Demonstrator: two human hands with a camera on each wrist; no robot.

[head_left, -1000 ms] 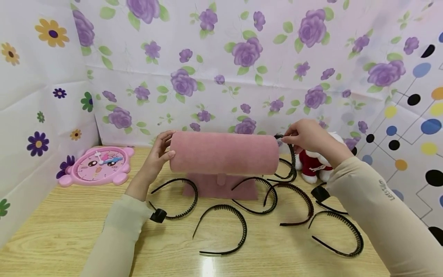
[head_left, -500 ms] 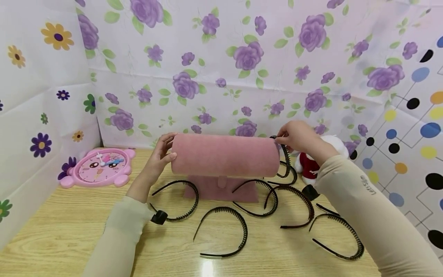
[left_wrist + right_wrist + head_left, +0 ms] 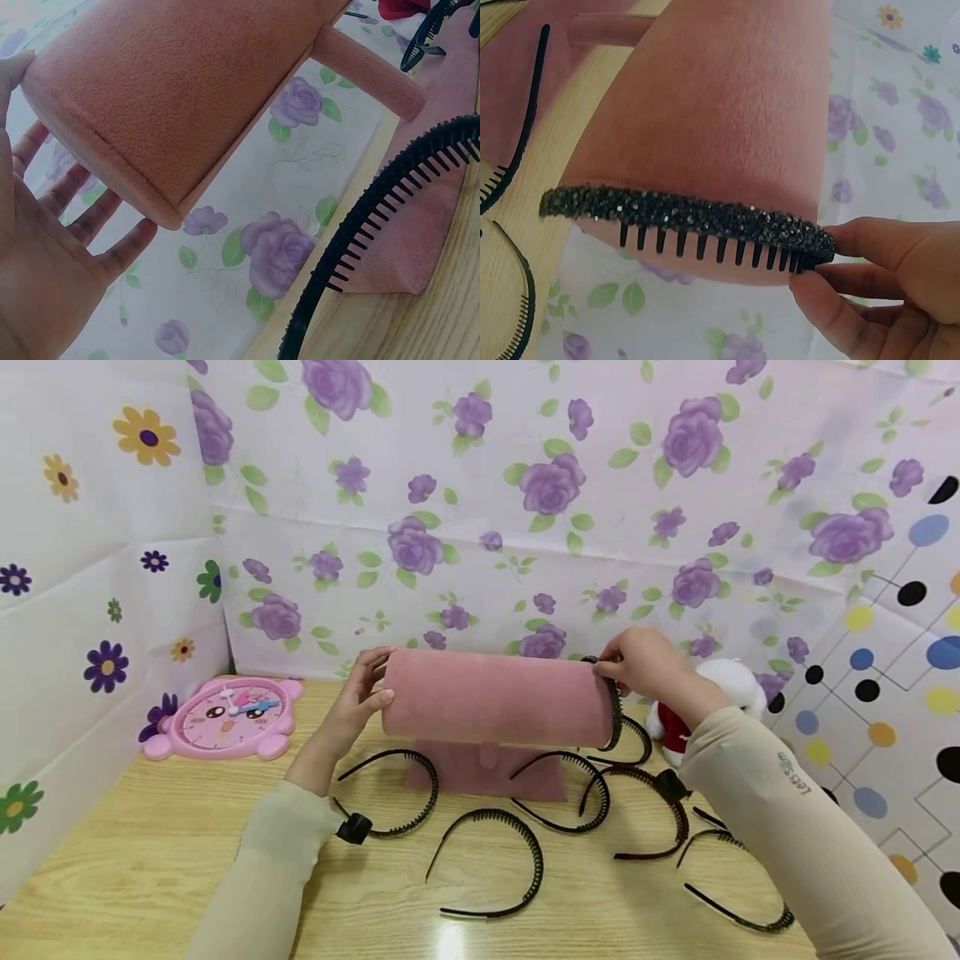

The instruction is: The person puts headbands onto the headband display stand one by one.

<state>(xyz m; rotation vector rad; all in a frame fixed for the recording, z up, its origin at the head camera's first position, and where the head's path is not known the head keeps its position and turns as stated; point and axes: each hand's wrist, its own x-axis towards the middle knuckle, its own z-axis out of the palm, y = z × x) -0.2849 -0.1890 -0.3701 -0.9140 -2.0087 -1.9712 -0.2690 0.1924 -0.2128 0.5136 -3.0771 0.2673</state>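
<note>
A pink velvety headband display stand (image 3: pixel 498 697) has a horizontal roll above a flat base (image 3: pixel 517 774). A black headband (image 3: pixel 697 217) with sparkling beads and comb teeth lies over the roll's right end. My right hand (image 3: pixel 651 664) pinches one end of it between thumb and fingers, clearly visible in the right wrist view (image 3: pixel 877 285). At the roll's left end, my left hand (image 3: pixel 351 710) touches the rim. Its fingers (image 3: pixel 124 244) are spread and nearly straight in the left wrist view. The headband's far end is hidden behind the roll.
Several toothed headbands lie on the wooden table (image 3: pixel 375 893), including one near the front (image 3: pixel 536 868) and a dark reddish one (image 3: pixel 678 818). A pink clock (image 3: pixel 228 718) stands at the left. Behind my right hand is a white-and-red plush toy (image 3: pixel 723 685). Patterned sheets enclose the back and sides.
My right hand has moved left, bringing the beaded headband from beside the roll onto its right end. My left hand stays at the left end. The head view has shifted slightly.
</note>
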